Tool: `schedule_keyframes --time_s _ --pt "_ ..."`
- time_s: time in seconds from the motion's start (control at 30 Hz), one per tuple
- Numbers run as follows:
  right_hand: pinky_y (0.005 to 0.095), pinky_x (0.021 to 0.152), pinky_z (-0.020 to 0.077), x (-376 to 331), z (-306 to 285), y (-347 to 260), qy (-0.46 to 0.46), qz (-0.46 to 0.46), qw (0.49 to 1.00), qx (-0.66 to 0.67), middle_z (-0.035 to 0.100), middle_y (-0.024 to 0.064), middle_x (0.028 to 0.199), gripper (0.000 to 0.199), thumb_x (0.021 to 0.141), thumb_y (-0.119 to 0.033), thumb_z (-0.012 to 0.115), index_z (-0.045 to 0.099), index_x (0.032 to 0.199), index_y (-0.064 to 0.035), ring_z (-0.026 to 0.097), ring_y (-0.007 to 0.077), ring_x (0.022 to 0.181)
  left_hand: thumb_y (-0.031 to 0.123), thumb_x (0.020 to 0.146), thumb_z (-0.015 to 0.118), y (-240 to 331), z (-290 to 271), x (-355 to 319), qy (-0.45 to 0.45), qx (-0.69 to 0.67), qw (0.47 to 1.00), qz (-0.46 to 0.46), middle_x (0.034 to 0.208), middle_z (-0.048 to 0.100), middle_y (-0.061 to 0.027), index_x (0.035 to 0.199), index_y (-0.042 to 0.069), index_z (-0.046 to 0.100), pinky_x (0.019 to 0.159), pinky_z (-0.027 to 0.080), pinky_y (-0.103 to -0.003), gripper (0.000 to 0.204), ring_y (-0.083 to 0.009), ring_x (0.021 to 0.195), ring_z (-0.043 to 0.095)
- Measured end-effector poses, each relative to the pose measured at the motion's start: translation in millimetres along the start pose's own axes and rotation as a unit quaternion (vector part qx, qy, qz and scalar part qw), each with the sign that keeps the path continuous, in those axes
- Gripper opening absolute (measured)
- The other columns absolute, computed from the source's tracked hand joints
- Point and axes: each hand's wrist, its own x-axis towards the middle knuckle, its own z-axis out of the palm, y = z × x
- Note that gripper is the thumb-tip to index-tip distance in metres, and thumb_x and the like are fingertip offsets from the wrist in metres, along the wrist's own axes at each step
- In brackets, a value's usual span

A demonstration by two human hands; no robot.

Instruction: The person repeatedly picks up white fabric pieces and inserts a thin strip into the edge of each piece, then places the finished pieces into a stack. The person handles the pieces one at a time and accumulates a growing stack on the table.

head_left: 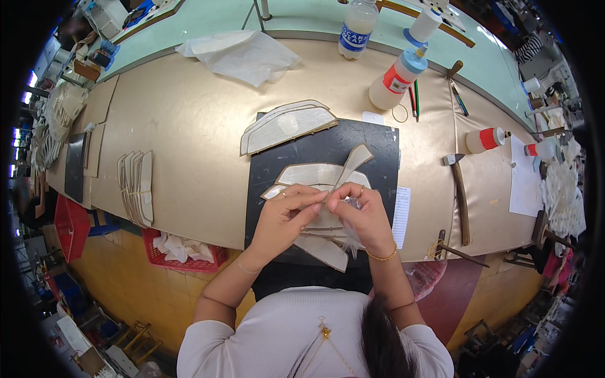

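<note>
In front of my chest, both hands meet over a black board [378,135]. A narrow, pale, brown-edged cut piece [355,159] sticks up and to the right from between my fingers. My left hand [287,214] pinches its lower end with thumb and forefinger. My right hand [365,217] grips the same piece from the other side, and some crumpled clear plastic [350,234] shows under its palm. Beneath my hands lie several similar pale pieces [296,174], partly hidden by them. At the board's far left edge rests a stack of wider pale panels [287,129].
Left on the table stands a banded bundle of pale pieces [135,189]. Farther back are a plastic sheet [242,55], a blue-labelled bottle [358,31] and a blue-capped bottle [397,82]. A hammer [460,195] lies right. A red basket [189,264] sits below the table edge.
</note>
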Motion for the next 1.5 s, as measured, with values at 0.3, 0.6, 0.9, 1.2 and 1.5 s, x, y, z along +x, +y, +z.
schedule_keyframes --time_s 0.3,0.6,0.9,1.2,1.5 --pt "0.0174 0.057 0.0365 -3.8 1.1 1.2 -0.022 0.022 0.999 0.042 0.058 -0.0029 0.075 0.007 0.084 -0.010 0.065 0.063 0.083 -0.0035 0.047 0.0022 0.064 0.003 0.086 0.065 7.8 0.5 1.8 -0.016 -0.212 0.965 -0.152 0.100 0.063 -0.0070 0.100 -0.003 0.067 0.072 0.050 -0.020 0.016 -0.0099 0.086 0.059" --pt "0.0191 0.060 0.0401 -7.7 3.7 20.2 -0.019 -0.016 0.988 0.153 0.050 -0.0022 0.071 0.018 0.084 -0.014 0.064 0.050 0.077 -0.0063 0.048 0.0051 0.063 0.007 0.087 0.066 -4.4 0.2 3.9 0.006 -0.129 0.984 -0.123 0.089 0.064 -0.0025 0.096 -0.002 0.066 0.070 0.045 -0.021 0.013 -0.0069 0.079 0.056" --pt "0.0216 0.048 0.0477 -8.1 -1.7 5.7 0.002 -0.019 0.996 0.082 0.058 0.0059 0.082 0.023 0.090 -0.013 0.062 0.046 0.074 -0.0074 0.065 0.0145 0.069 0.002 0.085 0.064 16.3 -2.1 5.8 -0.009 0.139 0.990 0.008 0.087 0.063 -0.0068 0.096 -0.004 0.066 0.067 0.045 -0.023 0.013 -0.0106 0.076 0.058" --pt "0.0225 0.050 0.0494 -29.6 -101.5 -41.7 0.323 -0.232 0.914 0.078 0.064 0.0143 0.095 0.018 0.088 -0.014 0.057 0.043 0.077 -0.0105 0.065 0.0173 0.075 0.004 0.088 0.062 16.8 -73.3 39.6 0.144 0.029 0.988 0.037 0.083 0.065 -0.0067 0.102 -0.005 0.064 0.059 0.049 -0.024 0.017 -0.0122 0.066 0.061" --pt "0.0279 0.061 0.0484 -44.3 -111.2 -41.1 0.283 -0.254 0.911 0.156 0.052 0.0022 0.082 0.016 0.085 -0.007 0.059 0.044 0.087 -0.0119 0.056 0.0146 0.076 0.015 0.088 0.064 -29.8 -131.4 77.9 0.160 0.068 0.980 -0.092 0.076 0.062 -0.0045 0.103 -0.006 0.062 0.053 0.046 -0.021 0.026 -0.0081 0.058 0.055"
